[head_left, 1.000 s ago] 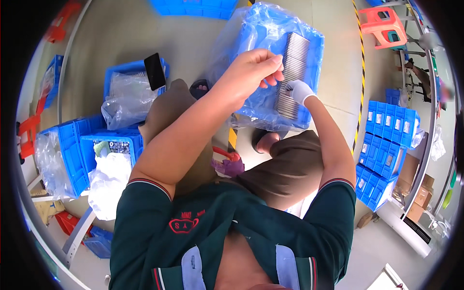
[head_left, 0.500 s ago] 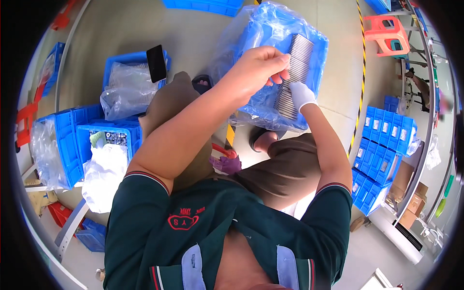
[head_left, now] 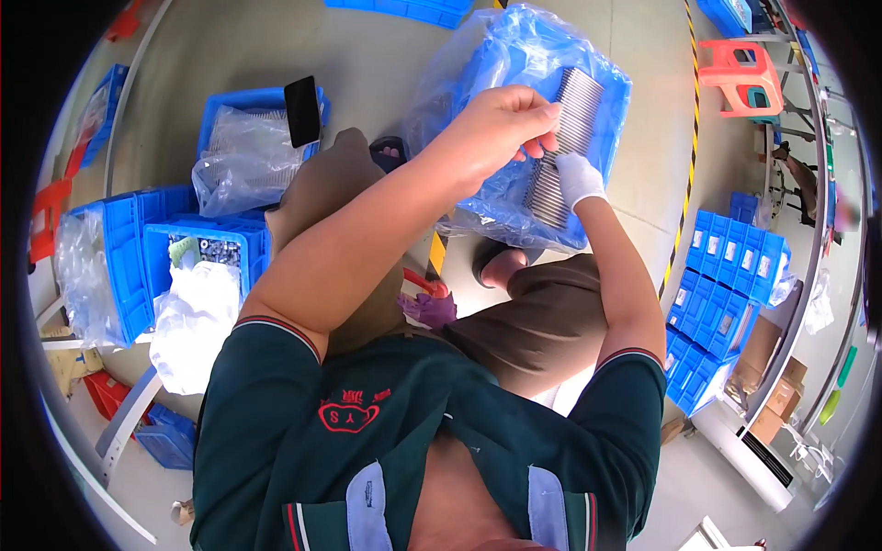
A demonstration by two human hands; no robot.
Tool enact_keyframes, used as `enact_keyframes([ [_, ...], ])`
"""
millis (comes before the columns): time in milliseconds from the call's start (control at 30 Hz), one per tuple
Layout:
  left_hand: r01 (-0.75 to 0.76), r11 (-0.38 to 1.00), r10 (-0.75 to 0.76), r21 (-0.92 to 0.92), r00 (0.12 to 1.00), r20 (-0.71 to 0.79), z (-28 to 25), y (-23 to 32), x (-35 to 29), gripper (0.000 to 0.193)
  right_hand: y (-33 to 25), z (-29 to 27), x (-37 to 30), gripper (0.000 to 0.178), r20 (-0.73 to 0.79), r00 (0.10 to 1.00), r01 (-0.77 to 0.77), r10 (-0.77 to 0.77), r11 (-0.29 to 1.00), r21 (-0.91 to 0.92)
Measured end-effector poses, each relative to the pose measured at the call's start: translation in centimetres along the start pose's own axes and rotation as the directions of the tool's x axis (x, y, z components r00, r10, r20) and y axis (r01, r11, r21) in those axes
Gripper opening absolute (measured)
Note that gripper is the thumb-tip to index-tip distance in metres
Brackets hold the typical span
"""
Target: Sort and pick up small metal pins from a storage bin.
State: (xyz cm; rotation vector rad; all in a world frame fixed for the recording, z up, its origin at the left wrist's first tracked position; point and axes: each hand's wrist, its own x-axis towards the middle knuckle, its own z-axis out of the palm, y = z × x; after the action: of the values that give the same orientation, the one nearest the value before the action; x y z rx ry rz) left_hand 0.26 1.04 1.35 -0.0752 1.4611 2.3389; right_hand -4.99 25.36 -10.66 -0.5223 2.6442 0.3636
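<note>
My bare left hand point(head_left: 511, 127) hovers over a blue crate point(head_left: 621, 110), thumb and forefinger pressed together in a pinch. Whatever sits between those fingertips is too small to make out. Clear plastic film point(head_left: 501, 46) lines the crate and hangs over its edges. Inside it lies a long row of thin, silvery, closely stacked pieces point(head_left: 579, 106). My right hand point(head_left: 579, 179), in a white glove, is at the right side of this row, around its middle. Its fingers are curled in against the pieces, and their tips are hidden.
Left of my legs stands a smaller blue crate point(head_left: 209, 119) with bagged pieces and a black phone point(head_left: 302, 112) on its edge. Farther left, another blue bin point(head_left: 246, 266) holds small parts and a white bag point(head_left: 195, 317). Stacked blue bins point(head_left: 712, 303) and a red stool point(head_left: 740, 78) are on the right.
The view has shifted slightly. Both hands keep nearly the same places over the crate, the left still pinched and the right still at the row.
</note>
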Motion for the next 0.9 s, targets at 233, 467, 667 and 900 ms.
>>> enact_keyframes([
  [233, -0.005, 1.0, 0.005, 0.007, 1.0, 0.002, -0.1, 0.2, -0.1, 0.024, 0.0, -0.3, 0.1, 0.019, -0.02, 0.999, -0.026, 0.026, 1.0, 0.004],
  [467, -0.012, 1.0, 0.012, -0.008, 1.0, 0.002, -0.1, 0.2, -0.3, 0.024, 0.3, 0.4, 0.4, 0.018, 0.025, 1.0, -0.014, 0.015, 0.998, -0.063],
  [667, -0.016, 1.0, 0.016, -0.017, 1.0, 0.0, -0.3, 0.3, -0.4, 0.023, -0.7, -0.6, 0.5, 0.017, -0.012, 1.0, 0.014, -0.016, 0.995, -0.097],
  [900, -0.007, 1.0, 0.006, -0.014, 1.0, -0.005, -0.4, 0.5, -0.5, 0.024, -1.8, -0.3, 1.1, 0.014, -0.101, 0.958, 0.263, -0.268, 0.963, -0.058],
])
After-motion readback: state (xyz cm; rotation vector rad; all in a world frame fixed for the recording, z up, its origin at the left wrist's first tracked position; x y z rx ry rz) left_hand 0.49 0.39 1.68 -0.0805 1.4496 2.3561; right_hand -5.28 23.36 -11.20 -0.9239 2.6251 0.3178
